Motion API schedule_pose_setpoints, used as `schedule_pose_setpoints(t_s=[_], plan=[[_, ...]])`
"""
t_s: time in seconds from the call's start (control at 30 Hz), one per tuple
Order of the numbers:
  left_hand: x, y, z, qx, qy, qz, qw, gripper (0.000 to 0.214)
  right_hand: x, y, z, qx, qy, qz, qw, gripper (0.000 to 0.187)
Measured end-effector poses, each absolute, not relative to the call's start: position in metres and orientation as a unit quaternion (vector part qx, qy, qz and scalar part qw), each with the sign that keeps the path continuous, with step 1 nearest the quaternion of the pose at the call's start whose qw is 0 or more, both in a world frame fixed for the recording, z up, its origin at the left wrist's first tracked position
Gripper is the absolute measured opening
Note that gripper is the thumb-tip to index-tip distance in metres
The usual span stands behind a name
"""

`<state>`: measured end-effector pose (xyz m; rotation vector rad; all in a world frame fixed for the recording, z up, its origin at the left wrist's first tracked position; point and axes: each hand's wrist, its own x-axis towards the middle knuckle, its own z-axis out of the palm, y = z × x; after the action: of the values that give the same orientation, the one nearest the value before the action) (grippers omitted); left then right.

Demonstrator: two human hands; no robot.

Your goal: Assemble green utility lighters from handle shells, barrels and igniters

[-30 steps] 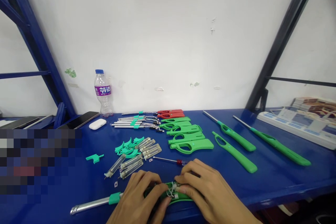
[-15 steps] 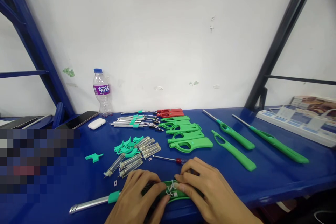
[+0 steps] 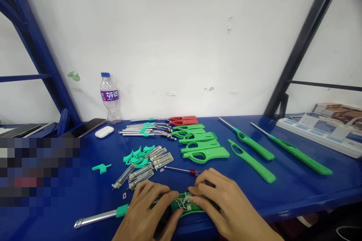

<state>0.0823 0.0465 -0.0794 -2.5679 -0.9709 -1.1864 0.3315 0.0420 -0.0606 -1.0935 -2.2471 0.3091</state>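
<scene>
Screwdriver (image 3: 181,170) lies near hands (image 3: 226,197); handle (image 3: 194,172) seemingly part-hidden.

Shiny metal tube (image 3: 94,219) (smooth), plastic casing (image 3: 194,211)

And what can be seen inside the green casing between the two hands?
In its uncovered middle, the green casing shows thin white wires and a small pale block. The left hand and right hand hide much of the rest, so what lies there cannot be seen.

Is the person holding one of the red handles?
No, the left hand and right hand are on an open green handle, while the red handles lie farther back.
</scene>
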Motion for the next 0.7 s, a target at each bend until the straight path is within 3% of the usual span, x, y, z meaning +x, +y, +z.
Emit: schedule_pose_setpoints(t_s=[0.7], plan=[[0.0797, 0.0476, -0.0764, -0.893, -0.304, -0.327, 0.064, 0.025, 0.3333, 0.0409, -0.0603, -0.418, -0.855, 0.107, 0.287, 0.017]])
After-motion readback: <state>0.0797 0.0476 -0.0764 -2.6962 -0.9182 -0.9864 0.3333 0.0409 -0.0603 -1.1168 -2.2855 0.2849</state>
